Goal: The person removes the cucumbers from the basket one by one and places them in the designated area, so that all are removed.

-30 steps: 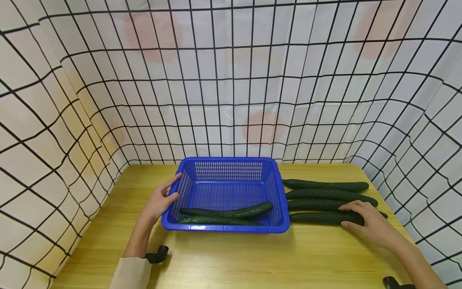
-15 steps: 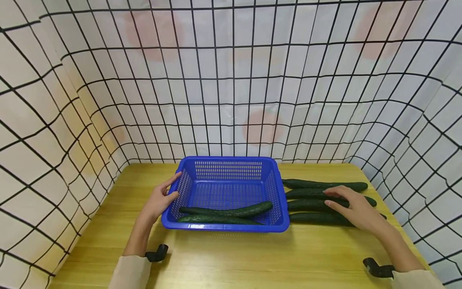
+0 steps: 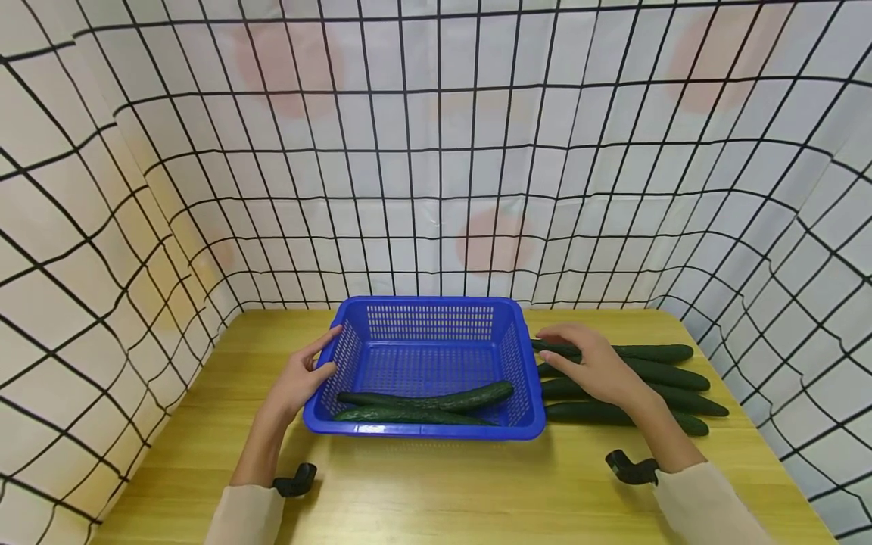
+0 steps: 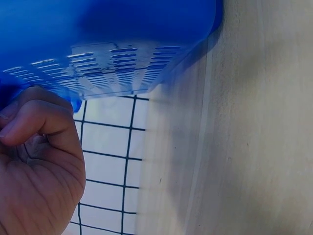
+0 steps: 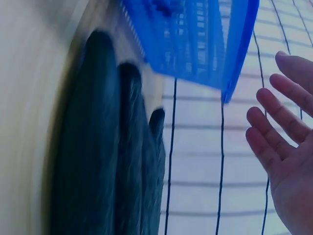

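A blue plastic basket [image 3: 425, 431] with slotted walls stands mid-table. Inside, along its near wall, lie two long dark green cucumbers [image 3: 470, 397]. My left hand [image 3: 296, 386] holds the basket's left rim, its fingers curled there in the left wrist view. Several more cucumbers [image 3: 671, 375] lie side by side to the right of the basket. Over their left ends hovers my right hand [image 3: 596, 367], fingers spread and relaxed, close to the basket's right rim. The right wrist view shows that palm [image 5: 298, 181] holding nothing, with the cucumbers [image 5: 88, 147] below.
The wooden table [image 3: 436, 492] carries everything. White sheeting with a black grid [image 3: 436, 189] encloses it at the back and both sides. Black wrist mounts [image 3: 633, 468] stick out from both wrists near the sleeves.
My right hand has risen from the nearest cucumbers on the right and moved left and away, toward the basket's right rim, carrying nothing. The left hand and basket have stayed put.
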The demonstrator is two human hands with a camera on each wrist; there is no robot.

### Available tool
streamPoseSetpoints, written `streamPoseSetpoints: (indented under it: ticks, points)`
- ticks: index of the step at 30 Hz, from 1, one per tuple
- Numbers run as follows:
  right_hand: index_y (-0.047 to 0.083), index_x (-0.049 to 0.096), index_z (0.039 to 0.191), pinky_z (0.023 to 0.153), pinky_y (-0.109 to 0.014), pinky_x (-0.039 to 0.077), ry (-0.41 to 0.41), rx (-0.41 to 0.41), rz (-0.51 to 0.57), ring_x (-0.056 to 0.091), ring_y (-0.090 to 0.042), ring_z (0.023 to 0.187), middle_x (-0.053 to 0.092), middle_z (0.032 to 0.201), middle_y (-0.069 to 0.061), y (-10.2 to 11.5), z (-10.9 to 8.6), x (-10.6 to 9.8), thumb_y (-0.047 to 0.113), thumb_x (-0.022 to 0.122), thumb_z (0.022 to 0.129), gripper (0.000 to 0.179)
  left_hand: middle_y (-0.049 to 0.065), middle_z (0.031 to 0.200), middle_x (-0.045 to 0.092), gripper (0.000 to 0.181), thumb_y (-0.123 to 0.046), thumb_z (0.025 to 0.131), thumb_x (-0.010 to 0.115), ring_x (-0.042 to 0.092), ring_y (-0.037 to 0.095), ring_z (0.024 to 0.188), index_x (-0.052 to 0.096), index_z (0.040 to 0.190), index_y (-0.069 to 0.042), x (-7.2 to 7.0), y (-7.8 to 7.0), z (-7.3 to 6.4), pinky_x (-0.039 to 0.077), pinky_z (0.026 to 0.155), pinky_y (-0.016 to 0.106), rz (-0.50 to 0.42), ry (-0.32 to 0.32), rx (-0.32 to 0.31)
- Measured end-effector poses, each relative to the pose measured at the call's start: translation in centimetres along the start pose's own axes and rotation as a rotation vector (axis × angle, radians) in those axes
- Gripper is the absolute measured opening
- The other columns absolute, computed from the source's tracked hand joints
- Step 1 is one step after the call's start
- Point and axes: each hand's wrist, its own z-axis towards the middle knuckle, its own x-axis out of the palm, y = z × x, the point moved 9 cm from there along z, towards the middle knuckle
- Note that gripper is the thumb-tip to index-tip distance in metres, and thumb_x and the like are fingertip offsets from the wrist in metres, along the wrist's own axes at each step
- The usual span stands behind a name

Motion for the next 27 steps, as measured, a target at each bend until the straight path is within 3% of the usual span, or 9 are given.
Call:
streamPoseSetpoints:
  ticks: [6, 17, 27]
  points:
    - [0.012, 0.065, 0.135, 0.107, -0.06, 0.049, 0.055, -0.031, 0.025, 0.059, -0.032, 0.13, 0.065, 0.137, -0.006, 2.5, 1.6, 2.1, 0.032, 0.066, 0.101, 0.04, 0.03, 0.097, 0.071, 0.07, -0.008, 0.099, 0.056, 0.074, 0.029, 0.078, 0.036, 0.162, -0.031, 0.0, 0.3, -0.2, 0.065, 0.069, 0.044, -0.003, 0.003, -0.004]
    - [0.017, 0.065, 0.133, 0.105, -0.054, 0.053, 0.177, -0.055, 0.094, 0.061, -0.027, 0.126, 0.063, 0.132, -0.002, 5.6, 3.5, 6.0, 0.037, 0.065, 0.101, 0.037, 0.038, 0.115, 0.068, 0.068, -0.013, 0.101, 0.06, 0.077, 0.035, 0.083, 0.035, 0.162, -0.032, 0.1, 0.3, -0.2, 0.065, 0.068, 0.046, -0.02, 0.008, -0.022]
    - [0.012, 0.062, 0.137, 0.104, -0.052, 0.053, 0.288, -0.06, 0.041, 0.062, -0.032, 0.124, 0.063, 0.136, -0.01, 7.1, 5.0, 8.6, 0.039, 0.063, 0.102, 0.045, 0.037, 0.126, 0.064, 0.068, -0.013, 0.102, 0.059, 0.075, 0.043, 0.093, 0.034, 0.162, -0.033, 0.1, 0.2, -0.1, 0.065, 0.072, 0.047, -0.013, 0.005, -0.022]
